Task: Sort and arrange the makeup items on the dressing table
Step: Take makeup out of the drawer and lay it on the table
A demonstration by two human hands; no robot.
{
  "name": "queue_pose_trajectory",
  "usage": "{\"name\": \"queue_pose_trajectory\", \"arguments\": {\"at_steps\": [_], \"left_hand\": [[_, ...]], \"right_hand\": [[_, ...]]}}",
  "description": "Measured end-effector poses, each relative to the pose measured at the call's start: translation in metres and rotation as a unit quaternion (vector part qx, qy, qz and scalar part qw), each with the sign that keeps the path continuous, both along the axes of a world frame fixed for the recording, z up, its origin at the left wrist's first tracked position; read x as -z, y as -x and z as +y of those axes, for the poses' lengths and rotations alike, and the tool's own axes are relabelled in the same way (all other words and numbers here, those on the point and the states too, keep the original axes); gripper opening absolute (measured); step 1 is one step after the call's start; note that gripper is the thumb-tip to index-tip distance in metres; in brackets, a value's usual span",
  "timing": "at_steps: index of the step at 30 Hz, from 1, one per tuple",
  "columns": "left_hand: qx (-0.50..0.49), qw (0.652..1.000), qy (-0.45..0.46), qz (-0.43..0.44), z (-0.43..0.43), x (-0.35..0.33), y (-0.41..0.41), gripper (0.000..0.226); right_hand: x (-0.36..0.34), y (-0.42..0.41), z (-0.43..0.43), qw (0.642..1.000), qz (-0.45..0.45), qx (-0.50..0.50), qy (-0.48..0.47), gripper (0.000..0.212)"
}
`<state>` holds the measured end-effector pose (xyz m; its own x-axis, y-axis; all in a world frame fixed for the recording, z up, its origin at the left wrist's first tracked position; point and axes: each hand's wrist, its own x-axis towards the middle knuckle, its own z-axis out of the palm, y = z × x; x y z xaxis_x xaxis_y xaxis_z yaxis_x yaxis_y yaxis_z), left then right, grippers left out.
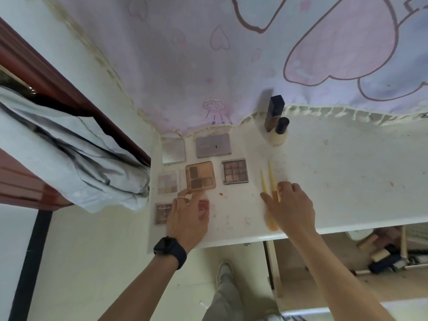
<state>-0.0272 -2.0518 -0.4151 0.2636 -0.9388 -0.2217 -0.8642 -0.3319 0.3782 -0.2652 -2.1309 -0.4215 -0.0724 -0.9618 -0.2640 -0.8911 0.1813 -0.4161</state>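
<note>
Light: soft, even, daylight-like; moderately bright, no hard glare. Shadows: faint; a short dark one behind the bottle against the curtain, well beyond the fingertips. Sheen: mild on the compact, far side of the left hand. Blur: motion smear at the right hand fingers and on the sticks under them; left fingertips also soft. Distortion: wide-angle bending, strongest at frame edges; table edge curves. Overall focus slightly soft, colours washed.
</note>
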Motion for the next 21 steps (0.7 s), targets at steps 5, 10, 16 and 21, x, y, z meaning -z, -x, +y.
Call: {"name": "queue_pose_trajectory", "arguments": {"at_steps": [5,10,16,21], "left_hand": [[0.044,0.998,-0.033,-0.026,0.007,0.01,-0.003,0.047],[0.043,0.998,-0.021,-0.039,0.008,0.013,-0.003,0.051],[0.055,0.996,-0.041,-0.053,0.008,0.008,-0.002,0.053],[0.059,0.994,-0.03,-0.084,0.012,-0.003,0.006,0.064]], "right_hand": [[0.0,0.001,0.017,0.999,0.02,-0.047,0.007,0.048],[0.004,-0.003,0.021,0.998,-0.006,-0.049,0.05,0.029],[0.007,-0.008,0.015,0.998,-0.005,-0.037,0.056,0.033],[0.001,-0.003,0.017,0.998,-0.039,-0.031,0.025,0.06]]}}
